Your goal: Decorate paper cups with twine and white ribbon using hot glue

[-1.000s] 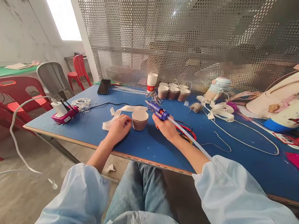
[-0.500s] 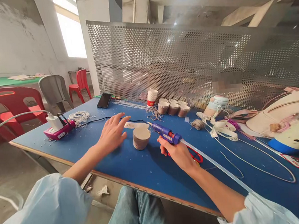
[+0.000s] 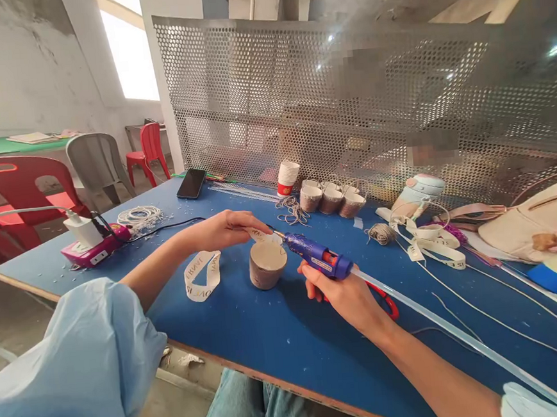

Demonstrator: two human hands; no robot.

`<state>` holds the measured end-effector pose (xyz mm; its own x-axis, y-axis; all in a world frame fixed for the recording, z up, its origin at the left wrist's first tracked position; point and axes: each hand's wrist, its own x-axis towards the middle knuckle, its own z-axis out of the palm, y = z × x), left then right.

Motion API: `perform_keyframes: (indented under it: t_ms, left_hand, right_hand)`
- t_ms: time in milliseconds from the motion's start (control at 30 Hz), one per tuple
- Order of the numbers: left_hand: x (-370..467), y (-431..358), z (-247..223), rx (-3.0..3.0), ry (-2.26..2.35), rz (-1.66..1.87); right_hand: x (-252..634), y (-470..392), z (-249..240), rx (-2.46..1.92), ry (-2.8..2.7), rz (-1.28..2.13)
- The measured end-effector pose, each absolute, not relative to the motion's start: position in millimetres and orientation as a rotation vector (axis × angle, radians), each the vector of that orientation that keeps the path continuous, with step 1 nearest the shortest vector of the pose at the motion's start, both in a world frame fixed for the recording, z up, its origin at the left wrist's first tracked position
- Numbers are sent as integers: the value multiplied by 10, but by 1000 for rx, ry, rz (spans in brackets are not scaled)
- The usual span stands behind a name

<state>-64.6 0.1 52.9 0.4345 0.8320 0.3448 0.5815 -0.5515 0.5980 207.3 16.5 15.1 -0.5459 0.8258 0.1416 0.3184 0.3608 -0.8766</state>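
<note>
Left hand (image 3: 227,228): I am reaching in from the left, fingers close together at the ribbon (image 3: 263,237); whether they are pinching it, I can't tell.
Cup (image 3: 267,275): it is standing upright just near of those fingertips, closer to them than to my other hand.
Right hand (image 3: 350,293): I am gripping the glue gun (image 3: 317,255), its long axis running far-left, nozzle pointing toward the ribbon.

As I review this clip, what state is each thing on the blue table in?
Glue gun: in the right hand, stick loaded
Front cup: upright
Ribbon: partly curled
Phone: lying flat, screen dark
Power strip: charger plugged in
Paper cups: nested
Twine ball: wound
</note>
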Motion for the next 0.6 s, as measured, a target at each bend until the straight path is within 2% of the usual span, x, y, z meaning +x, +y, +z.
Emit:
perform_keyframes:
  t_ms: [367, 600]
  left_hand:
    - [-711, 4, 485, 2495, 1299, 842]
    - [-622, 145, 575, 2381, 1166, 728]
  right_hand:
    - [2073, 127, 160, -1095, -2052, 1053]
    - [2060, 110, 175, -1028, -2144, 959]
